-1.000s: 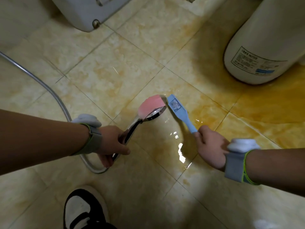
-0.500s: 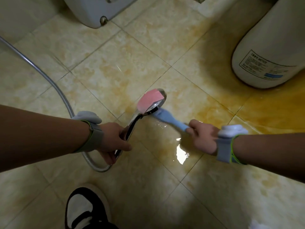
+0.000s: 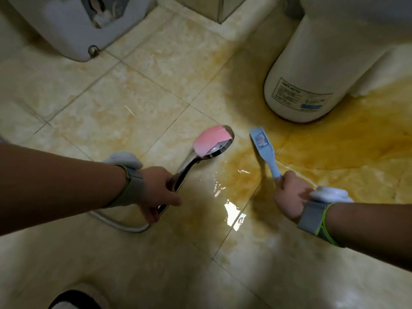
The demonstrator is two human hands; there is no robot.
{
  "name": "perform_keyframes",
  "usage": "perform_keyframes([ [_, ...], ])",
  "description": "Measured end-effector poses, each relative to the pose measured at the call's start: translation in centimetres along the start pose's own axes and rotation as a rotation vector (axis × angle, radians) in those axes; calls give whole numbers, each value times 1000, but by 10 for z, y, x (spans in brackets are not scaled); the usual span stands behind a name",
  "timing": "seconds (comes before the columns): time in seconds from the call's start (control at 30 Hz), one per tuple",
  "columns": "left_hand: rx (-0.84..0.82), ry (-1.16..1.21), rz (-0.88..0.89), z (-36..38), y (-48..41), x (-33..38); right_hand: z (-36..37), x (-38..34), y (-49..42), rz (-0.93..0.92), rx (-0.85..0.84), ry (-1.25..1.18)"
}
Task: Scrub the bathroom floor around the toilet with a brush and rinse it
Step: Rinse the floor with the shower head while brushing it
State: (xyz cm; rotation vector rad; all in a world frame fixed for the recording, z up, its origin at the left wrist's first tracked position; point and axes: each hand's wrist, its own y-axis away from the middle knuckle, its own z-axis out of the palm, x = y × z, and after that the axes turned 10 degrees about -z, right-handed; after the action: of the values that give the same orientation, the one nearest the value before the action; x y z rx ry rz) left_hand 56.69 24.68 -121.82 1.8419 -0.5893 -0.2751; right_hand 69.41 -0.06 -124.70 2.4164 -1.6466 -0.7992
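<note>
My left hand (image 3: pixel 156 192) grips the handle of a chrome shower head (image 3: pixel 214 146) that has a pink patch on its back and points down at the wet floor tiles (image 3: pixel 223 197). My right hand (image 3: pixel 289 197) grips the handle of a light blue brush (image 3: pixel 263 148), whose head rests on the floor just right of the shower head. Water pools between my hands, and yellow-orange staining spreads over the tiles to the right.
A white pedestal base with a label (image 3: pixel 307 90) stands at the right rear. Another white fixture (image 3: pixel 73 25) sits at the rear left. The metal shower hose (image 3: pixel 120 226) loops under my left wrist. A black-and-white shoe (image 3: pixel 73 301) shows at the bottom edge.
The brush has swung from under the shower head out to the right and forward. My right hand moved right. The view has shifted, showing more of the rear fixtures.
</note>
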Motion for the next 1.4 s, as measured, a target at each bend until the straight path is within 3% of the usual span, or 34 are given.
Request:
perform_keyframes([
  [0.1,21,14,36,-3,-4,24,-1,1,-2,47,41,-41],
  [0.27,42,57,48,-3,-9,41,6,-13,-8,-125,-51,-57],
  [0.4,34,107,41,0,-10,49,-10,-3,-34,152,-50,-61],
  [0.47,38,127,31,1,-11,51,-9,5,-37,224,44,-87],
  [0.57,40,128,21,2,-12,54,-5,1,-33,217,128,-148],
  [0.77,43,123,47,-1,-10,64,-9,-10,-62,-34,50,-162],
  [0.87,48,116,62,0,-10,65,-14,-3,-69,111,-25,-38],
  [0.93,42,112,64,2,-10,62,-8,-6,-59,148,15,-18],
  [1.03,73,116,78,11,-10,50,7,-14,-30,4,53,-105],
  [1.13,94,134,115,26,-9,33,12,0,7,-273,-91,-135],
  [1.23,-27,131,82,38,-10,5,8,24,36,-502,-285,-18],
  [1.33,-88,-18,83,47,-13,-18,5,48,48,-605,-418,111],
  [1.4,-56,-151,102,52,-11,-22,1,55,40,-557,-370,189],
])
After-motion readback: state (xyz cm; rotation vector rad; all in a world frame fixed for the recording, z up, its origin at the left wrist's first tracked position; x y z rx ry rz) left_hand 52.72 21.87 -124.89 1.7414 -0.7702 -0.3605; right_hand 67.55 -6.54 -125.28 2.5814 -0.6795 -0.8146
